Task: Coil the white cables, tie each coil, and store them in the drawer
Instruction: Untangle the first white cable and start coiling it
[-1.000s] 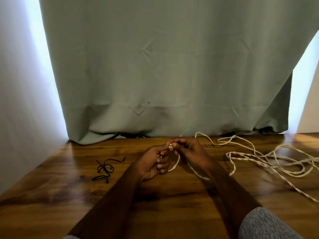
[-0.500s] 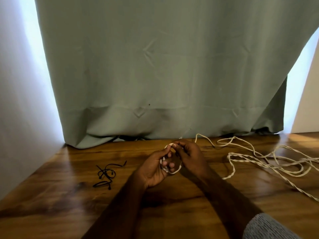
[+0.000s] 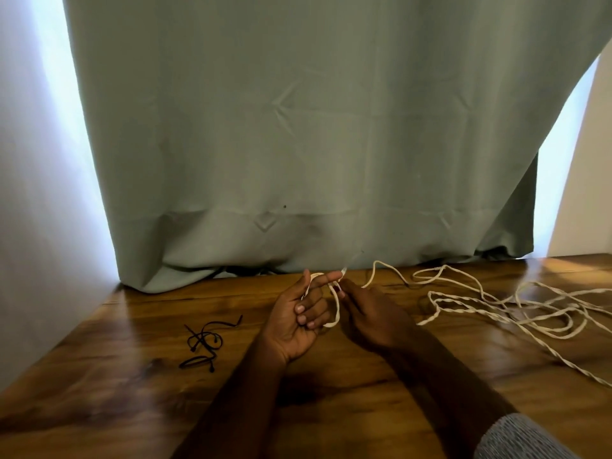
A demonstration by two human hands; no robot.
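Winding the first loop, we hold the white cable near its end. Our left hand faces palm up, with one turn of cable draped over the index finger and down past the curled fingers. Our right hand pinches the strand just beside that finger. From this grip the slack runs off to our right and lies in a loose tangle across the wooden table, so the right hand is nearer and should feed it in. Black ties wait to our left. No drawer shows.
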